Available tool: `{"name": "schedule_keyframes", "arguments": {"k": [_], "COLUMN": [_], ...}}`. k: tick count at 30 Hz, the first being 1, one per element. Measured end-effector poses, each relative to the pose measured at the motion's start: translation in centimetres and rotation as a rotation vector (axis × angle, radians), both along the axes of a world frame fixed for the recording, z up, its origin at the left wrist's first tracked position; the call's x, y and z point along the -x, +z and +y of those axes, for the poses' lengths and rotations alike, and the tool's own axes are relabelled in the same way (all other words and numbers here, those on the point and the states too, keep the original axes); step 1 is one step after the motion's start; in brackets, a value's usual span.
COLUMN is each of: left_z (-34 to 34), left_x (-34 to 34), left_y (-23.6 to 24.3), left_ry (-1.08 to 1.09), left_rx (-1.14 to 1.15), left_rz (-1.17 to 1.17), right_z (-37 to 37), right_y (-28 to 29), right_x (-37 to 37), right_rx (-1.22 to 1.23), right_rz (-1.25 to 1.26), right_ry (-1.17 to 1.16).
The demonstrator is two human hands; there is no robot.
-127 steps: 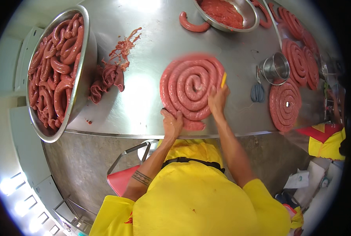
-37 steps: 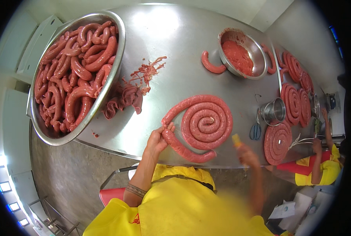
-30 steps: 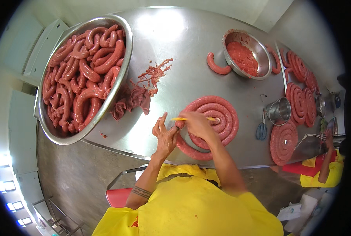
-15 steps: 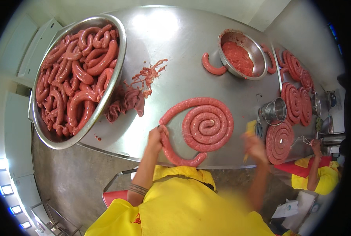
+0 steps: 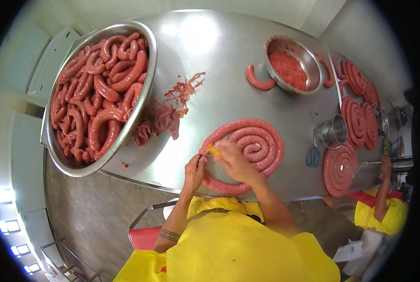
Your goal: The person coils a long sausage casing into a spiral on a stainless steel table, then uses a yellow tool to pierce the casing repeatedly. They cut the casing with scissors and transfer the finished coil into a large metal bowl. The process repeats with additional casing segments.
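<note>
In front of me a long pink sausage lies coiled in a spiral on the steel table. My left hand is closed at the coil's left side, pinching the sausage where it narrows. My right hand has come over the coil, close to the left one. Its fingers are closed round a small yellow object, whose kind I cannot make out. A thin pale string shows between the two hands. Blurred motion hides part of the right fingers.
A big steel basin heaped with sausages stands at left, with a dark red cloth and meat scraps beside it. Back right are a bowl of minced meat and a short sausage. Scissors, a metal bucket, more coils and a co-worker's hand are at right.
My right hand has swung left from beside the coil to my left hand, bringing the yellow object. The sausage's lower end has shifted right, against the coil. My left hand keeps its grip.
</note>
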State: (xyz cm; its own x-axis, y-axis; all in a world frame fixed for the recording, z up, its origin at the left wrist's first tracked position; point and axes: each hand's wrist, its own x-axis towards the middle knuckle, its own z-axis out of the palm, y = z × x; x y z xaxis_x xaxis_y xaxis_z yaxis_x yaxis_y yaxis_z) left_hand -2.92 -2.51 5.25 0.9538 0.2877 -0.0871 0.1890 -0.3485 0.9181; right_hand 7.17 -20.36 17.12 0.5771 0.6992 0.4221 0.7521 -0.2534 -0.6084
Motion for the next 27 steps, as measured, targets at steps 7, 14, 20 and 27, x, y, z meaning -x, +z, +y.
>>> {"name": "schedule_keyframes", "arguments": {"k": [7,14,20,27], "left_z": [-1.7,0.0,-7.2,-13.9], "left_x": [-0.9,2.7,4.9,4.0], "left_y": [-0.7,-2.9,-4.8,0.1], "left_ry": [-0.249,-0.008,0.052,-0.402], "left_rx": [-0.235,0.693,1.396,0.487], "left_rz": [0.023,0.307,0.620,0.656], "right_z": [-22.4,-18.7,-10.4,-18.6], "right_y": [3.0,-20.4,-15.5,-2.4], "right_x": [-1.4,3.1,-6.5,-4.9], "right_rx": [-1.042,0.088,0.049,-0.309], "right_rz": [0.863,0.541,0.648,0.999], "right_ry": [-0.696,-1.040,-0.744,-0.259]}}
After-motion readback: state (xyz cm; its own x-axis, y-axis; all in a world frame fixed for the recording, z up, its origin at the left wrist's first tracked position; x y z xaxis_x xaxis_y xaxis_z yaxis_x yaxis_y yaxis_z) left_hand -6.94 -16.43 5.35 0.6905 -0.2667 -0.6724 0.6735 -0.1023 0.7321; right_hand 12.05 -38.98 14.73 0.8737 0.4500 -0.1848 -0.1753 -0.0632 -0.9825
